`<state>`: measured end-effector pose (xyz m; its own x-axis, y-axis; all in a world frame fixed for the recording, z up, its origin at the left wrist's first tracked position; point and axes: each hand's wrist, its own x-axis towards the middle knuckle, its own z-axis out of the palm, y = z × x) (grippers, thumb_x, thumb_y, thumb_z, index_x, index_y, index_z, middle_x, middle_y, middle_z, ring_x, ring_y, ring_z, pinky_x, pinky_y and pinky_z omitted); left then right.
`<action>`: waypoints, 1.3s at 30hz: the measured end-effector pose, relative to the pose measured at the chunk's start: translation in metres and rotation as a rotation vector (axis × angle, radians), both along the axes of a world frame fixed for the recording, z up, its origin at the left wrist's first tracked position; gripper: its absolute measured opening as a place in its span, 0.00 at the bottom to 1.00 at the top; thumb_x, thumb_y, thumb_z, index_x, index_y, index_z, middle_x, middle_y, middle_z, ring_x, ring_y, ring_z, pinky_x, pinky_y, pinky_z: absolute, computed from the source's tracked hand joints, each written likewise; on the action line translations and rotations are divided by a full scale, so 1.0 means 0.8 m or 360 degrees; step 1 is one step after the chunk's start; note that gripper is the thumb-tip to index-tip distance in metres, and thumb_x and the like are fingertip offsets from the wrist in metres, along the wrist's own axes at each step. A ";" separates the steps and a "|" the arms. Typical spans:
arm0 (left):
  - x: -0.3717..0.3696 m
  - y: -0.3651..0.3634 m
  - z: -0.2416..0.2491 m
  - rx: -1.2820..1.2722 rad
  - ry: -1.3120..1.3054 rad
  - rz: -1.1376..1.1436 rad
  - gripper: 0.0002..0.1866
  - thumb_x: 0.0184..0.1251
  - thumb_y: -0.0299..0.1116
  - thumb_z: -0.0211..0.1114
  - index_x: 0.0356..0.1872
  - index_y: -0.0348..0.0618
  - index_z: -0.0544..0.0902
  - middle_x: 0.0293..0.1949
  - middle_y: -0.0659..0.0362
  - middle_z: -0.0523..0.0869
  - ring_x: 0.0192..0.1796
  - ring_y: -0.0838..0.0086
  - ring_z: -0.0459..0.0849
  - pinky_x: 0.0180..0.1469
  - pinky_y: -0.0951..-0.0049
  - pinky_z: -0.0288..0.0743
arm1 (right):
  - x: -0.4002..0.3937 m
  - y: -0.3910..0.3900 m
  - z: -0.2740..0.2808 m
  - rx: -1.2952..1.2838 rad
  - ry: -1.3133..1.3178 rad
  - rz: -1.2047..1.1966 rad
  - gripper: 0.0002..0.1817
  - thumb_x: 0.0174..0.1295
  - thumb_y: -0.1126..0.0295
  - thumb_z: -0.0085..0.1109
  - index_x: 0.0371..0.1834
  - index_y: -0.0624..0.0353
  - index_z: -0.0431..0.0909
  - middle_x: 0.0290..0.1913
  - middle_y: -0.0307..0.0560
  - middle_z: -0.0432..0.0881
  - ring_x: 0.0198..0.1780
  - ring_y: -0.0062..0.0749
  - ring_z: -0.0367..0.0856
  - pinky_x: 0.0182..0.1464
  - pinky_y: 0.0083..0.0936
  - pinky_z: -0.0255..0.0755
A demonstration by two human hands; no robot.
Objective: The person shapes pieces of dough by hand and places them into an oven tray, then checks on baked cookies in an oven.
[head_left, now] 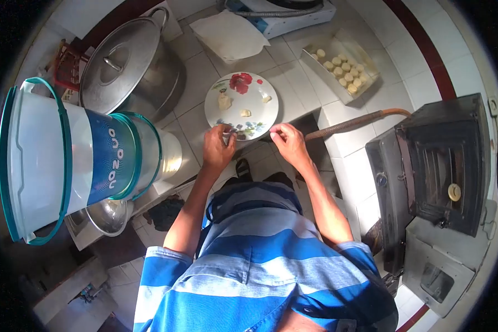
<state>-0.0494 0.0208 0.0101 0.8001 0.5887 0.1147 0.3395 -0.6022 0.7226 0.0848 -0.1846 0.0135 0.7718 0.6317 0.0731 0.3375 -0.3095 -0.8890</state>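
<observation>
A white plate (242,102) with red and blue-green flower prints lies on the tiled counter. Small pale pieces of food (245,113) rest on it, one larger lump (224,101) at the left. At the plate's lower left rim is my left hand (220,145), its thumb and fingers curled close together. My right hand (288,143) is at the lower right rim, thumb and forefinger nearly touching. Whatever either hand may hold is too small to make out.
A clear tray (333,81) of round pale pieces stands back right. White paper (231,35) lies behind the plate. On the left are a lidded metal pot (166,80) and stacked buckets (44,160). An open oven (451,160) is at right, a hose (343,125) beside it.
</observation>
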 end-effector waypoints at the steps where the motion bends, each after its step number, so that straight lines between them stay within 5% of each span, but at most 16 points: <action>1: -0.001 0.005 -0.001 -0.0001 -0.0002 0.0019 0.11 0.65 0.33 0.72 0.45 0.40 0.85 0.43 0.50 0.89 0.48 0.55 0.87 0.55 0.56 0.77 | 0.008 0.016 0.000 0.0045 -0.0013 0.0022 0.07 0.67 0.74 0.64 0.45 0.63 0.84 0.41 0.51 0.86 0.39 0.38 0.87 0.42 0.33 0.80; 8: -0.004 0.019 -0.001 0.0096 -0.0113 0.0108 0.12 0.63 0.31 0.71 0.46 0.40 0.85 0.43 0.50 0.88 0.50 0.50 0.85 0.57 0.54 0.74 | 0.057 0.111 -0.005 -0.0123 -0.0249 0.0238 0.09 0.66 0.72 0.63 0.46 0.62 0.84 0.43 0.54 0.86 0.43 0.48 0.87 0.48 0.39 0.81; 10: -0.004 0.025 -0.004 0.0060 -0.0114 0.0140 0.12 0.63 0.30 0.71 0.46 0.40 0.85 0.43 0.49 0.88 0.50 0.50 0.84 0.57 0.54 0.73 | 0.075 0.143 -0.031 -0.0038 -0.0376 0.0282 0.11 0.66 0.71 0.64 0.48 0.65 0.85 0.45 0.53 0.86 0.40 0.44 0.88 0.43 0.35 0.82; 13: 0.000 0.028 -0.005 0.0044 -0.0183 0.0216 0.12 0.62 0.30 0.71 0.46 0.39 0.85 0.43 0.49 0.88 0.49 0.50 0.84 0.57 0.53 0.73 | 0.085 0.183 -0.044 0.0018 -0.0342 0.0356 0.13 0.66 0.69 0.66 0.50 0.65 0.85 0.53 0.56 0.84 0.49 0.47 0.88 0.47 0.36 0.83; 19: 0.023 0.038 0.013 0.0068 -0.0157 0.0300 0.15 0.61 0.30 0.71 0.48 0.40 0.85 0.44 0.47 0.87 0.51 0.47 0.83 0.59 0.53 0.72 | 0.093 0.214 -0.049 -0.0192 -0.0525 0.0459 0.11 0.65 0.69 0.67 0.45 0.65 0.86 0.50 0.58 0.84 0.48 0.51 0.85 0.48 0.39 0.81; 28: 0.089 0.048 -0.022 0.0485 -0.0177 0.0286 0.24 0.54 0.30 0.76 0.55 0.48 0.85 0.64 0.53 0.79 0.68 0.48 0.73 0.68 0.49 0.70 | 0.097 0.212 -0.055 -0.0079 -0.0320 0.0452 0.08 0.66 0.71 0.65 0.42 0.65 0.86 0.46 0.57 0.83 0.48 0.50 0.85 0.49 0.39 0.80; 39: 0.099 0.063 -0.045 0.0702 -0.0242 0.0351 0.09 0.56 0.34 0.76 0.40 0.54 0.92 0.66 0.62 0.80 0.71 0.49 0.71 0.71 0.47 0.68 | 0.097 0.199 -0.035 -0.0094 -0.0155 0.0391 0.11 0.68 0.66 0.65 0.44 0.64 0.85 0.47 0.53 0.84 0.46 0.42 0.83 0.49 0.35 0.76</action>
